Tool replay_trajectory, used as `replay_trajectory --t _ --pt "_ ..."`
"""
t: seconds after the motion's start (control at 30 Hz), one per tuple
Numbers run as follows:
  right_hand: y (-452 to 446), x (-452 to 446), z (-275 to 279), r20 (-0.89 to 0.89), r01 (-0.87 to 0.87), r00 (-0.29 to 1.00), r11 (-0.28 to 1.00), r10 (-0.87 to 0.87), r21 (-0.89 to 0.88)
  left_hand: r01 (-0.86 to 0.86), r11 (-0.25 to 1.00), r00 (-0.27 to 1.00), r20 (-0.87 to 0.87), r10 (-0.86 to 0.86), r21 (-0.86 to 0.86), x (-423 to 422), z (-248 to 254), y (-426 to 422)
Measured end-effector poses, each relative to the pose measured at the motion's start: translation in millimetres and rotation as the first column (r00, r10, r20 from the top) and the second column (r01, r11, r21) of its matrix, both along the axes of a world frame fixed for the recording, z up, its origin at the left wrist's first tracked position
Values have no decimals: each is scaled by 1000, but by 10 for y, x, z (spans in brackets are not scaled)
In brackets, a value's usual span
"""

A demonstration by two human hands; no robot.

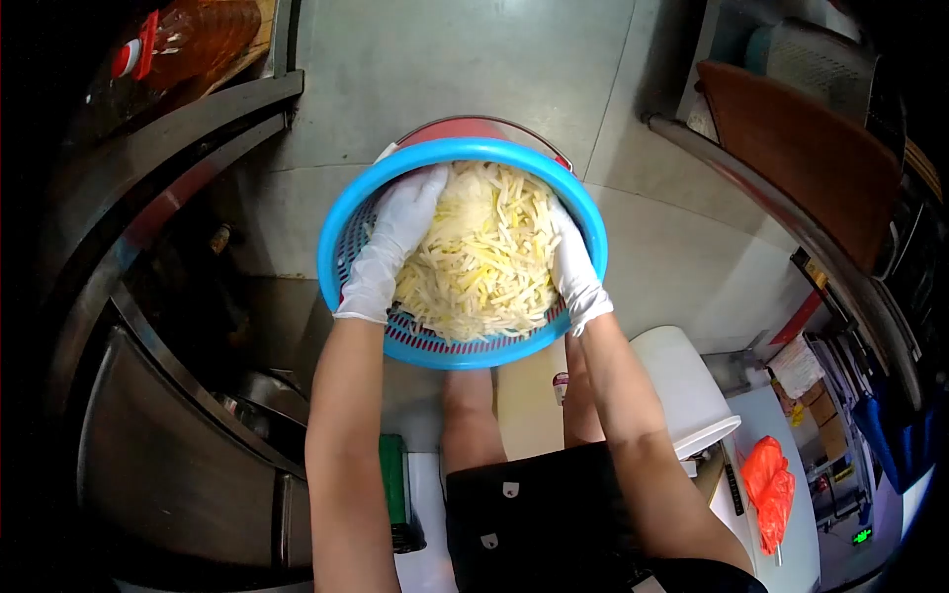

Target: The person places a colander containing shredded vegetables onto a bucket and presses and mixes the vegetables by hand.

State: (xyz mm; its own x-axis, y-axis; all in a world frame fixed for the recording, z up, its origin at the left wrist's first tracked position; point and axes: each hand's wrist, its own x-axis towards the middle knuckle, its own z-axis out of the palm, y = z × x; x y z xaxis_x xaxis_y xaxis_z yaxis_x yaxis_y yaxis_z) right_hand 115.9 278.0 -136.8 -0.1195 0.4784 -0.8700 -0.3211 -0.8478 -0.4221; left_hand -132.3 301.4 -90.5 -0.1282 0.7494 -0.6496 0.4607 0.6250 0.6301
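A round blue plastic basket (339,233) holds a heap of thin pale yellow vegetable strips (484,262); their exact kind I cannot tell. My left hand (407,212), in a white glove, cups the left side of the heap, its fingertips sunk among the strips. On the right, my right hand (571,259), also gloved, presses against the heap just inside the rim, its fingers partly hidden. The strips lie gathered between both hands. Under the basket shows a red bucket (460,128) with a wire handle.
Metal racks and rails (198,128) stand close on the left; another metal rail (732,168) runs along the right. A white bin (677,381) stands near my right leg, beside a red plastic bag (769,484). An oil jug (193,44) sits at upper left.
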Motion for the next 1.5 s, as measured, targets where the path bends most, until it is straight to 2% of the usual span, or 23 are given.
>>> replay_trajectory --t 0.07,0.17,0.23,0.27,0.33,0.37,0.4,0.47,0.5,0.53,0.6,0.67,0.83,0.93,1.07,1.1,1.2,1.5 --pt "177 -61 -24 6 -96 995 994 97 -46 -108 990 990 85 116 -90 -27 80 87" --pt "437 -184 -4 -4 -317 949 949 317 -9 -66 989 979 183 89 -130 -48 255 261" --pt "675 -342 281 112 -558 829 825 548 90 -110 969 956 244 164 -222 -10 410 376" --pt "653 -321 233 102 -613 790 773 604 162 -127 954 941 272 203 -271 32 457 408" --pt "631 -311 159 108 -698 700 644 706 313 -151 967 910 352 217 -206 96 432 384" --pt "616 -301 139 66 -746 640 598 765 293 -164 972 892 394 220 -171 118 380 353" --pt "588 -310 86 208 -834 530 460 822 305 -115 985 910 383 156 -127 123 242 285" --pt "553 -397 314 403 -839 535 407 743 362 -17 997 995 93 24 -69 165 250 154" --pt "560 -398 425 473 -872 477 331 741 360 6 999 997 -73 -3 37 232 360 76" --pt "499 -422 436 507 -860 493 307 707 408 -2 996 996 -83 9 87 262 416 -51" --pt "298 -410 501 750 -913 393 126 533 389 148 964 975 -196 -105 221 260 465 -333" --pt "156 -434 638 821 -963 242 27 517 267 224 946 946 -287 -152 236 291 513 -575" --pt "-164 -496 993 866 -995 95 55 492 78 237 915 917 -387 -100 326 471 691 -849" --pt "-386 -495 971 858 -980 193 140 476 142 124 920 921 -388 33 373 599 661 -1051" --pt "-543 -517 865 906 -975 222 98 360 200 133 857 859 -489 151 498 637 419 -1233" --pt "-532 -536 802 923 -967 256 94 288 239 141 854 856 -494 148 500 631 403 -1236" --pt "-503 -552 710 935 -968 252 76 251 241 177 843 839 -526 141 509 571 308 -1154" --pt "-330 -640 587 946 -975 220 74 239 208 207 876 807 -583 99 435 493 148 -993"
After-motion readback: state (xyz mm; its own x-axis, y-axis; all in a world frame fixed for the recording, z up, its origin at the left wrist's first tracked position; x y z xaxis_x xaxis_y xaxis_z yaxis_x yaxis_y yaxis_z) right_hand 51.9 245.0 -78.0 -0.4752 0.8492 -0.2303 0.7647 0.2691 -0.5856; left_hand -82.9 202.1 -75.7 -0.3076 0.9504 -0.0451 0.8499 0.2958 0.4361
